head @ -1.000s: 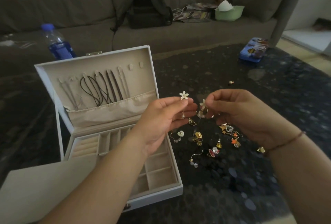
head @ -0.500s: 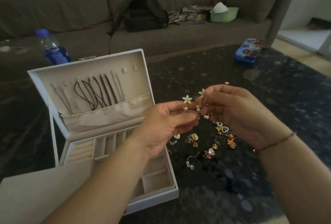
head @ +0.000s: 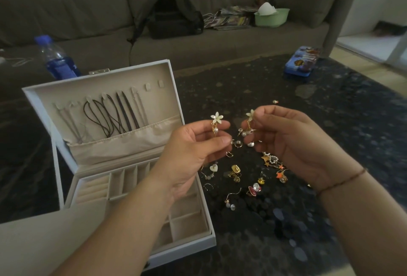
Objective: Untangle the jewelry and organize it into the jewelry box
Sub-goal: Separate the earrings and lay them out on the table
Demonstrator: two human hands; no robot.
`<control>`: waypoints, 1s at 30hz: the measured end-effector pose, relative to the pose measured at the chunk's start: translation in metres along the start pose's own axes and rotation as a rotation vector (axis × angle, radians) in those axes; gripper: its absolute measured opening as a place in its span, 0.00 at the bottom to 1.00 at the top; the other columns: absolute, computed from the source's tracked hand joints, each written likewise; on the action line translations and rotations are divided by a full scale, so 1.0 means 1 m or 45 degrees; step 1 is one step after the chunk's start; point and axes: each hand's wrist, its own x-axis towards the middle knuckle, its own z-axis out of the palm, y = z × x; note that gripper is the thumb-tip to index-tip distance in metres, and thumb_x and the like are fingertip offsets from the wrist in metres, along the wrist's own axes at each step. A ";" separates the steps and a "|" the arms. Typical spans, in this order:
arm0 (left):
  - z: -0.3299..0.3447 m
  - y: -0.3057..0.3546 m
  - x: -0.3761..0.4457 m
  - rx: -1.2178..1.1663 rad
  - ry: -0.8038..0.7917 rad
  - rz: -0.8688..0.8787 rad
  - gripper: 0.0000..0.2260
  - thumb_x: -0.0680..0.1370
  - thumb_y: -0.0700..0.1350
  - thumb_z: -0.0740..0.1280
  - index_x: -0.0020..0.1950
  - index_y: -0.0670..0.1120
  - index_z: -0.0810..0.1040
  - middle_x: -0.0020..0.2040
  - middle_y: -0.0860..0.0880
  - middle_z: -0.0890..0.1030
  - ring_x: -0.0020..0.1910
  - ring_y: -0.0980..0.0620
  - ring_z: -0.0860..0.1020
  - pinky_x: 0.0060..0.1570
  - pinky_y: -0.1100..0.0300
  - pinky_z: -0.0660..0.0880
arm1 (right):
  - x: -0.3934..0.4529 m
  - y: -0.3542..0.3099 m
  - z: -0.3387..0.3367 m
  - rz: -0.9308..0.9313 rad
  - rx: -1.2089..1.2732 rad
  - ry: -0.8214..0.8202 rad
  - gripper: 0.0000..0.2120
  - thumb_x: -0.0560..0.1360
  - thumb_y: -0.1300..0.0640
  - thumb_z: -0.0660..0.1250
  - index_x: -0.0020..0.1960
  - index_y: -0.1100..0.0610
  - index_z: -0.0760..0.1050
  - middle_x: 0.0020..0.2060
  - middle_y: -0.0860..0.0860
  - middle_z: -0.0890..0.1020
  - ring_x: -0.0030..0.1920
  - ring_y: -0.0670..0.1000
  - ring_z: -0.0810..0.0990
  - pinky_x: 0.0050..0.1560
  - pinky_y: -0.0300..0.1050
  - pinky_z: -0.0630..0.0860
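My left hand (head: 193,150) pinches a white flower earring (head: 215,119) with a gold link and a pearl drop. My right hand (head: 290,141) pinches the matching flower earring (head: 250,115), and a few small pearl pieces dangle under its fingers. The two earrings are held apart above the table. The white jewelry box (head: 189,242) stands open on the left, with dark cords (head: 110,117) hanging in its lid and beige compartments below. Several loose earrings (head: 244,176) lie scattered on the dark table between my hands.
A blue-capped water bottle (head: 56,59) stands behind the box. A blue tin (head: 300,62) lies at the far right of the table. On the sofa sit a black backpack (head: 174,17), magazines and a green bowl (head: 272,17). A pale sheet (head: 44,242) covers the front left corner.
The two flower earrings were close together; now my hands have drawn them apart, the left one moving left. The right hand's earring has risen from near the fingers below.
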 end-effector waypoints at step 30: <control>-0.055 0.022 -0.057 0.207 0.232 0.159 0.07 0.78 0.39 0.68 0.51 0.43 0.86 0.47 0.40 0.86 0.50 0.43 0.84 0.61 0.45 0.78 | -0.012 0.025 0.112 -0.495 -0.485 0.010 0.04 0.72 0.58 0.74 0.47 0.52 0.83 0.36 0.53 0.85 0.36 0.56 0.84 0.35 0.39 0.80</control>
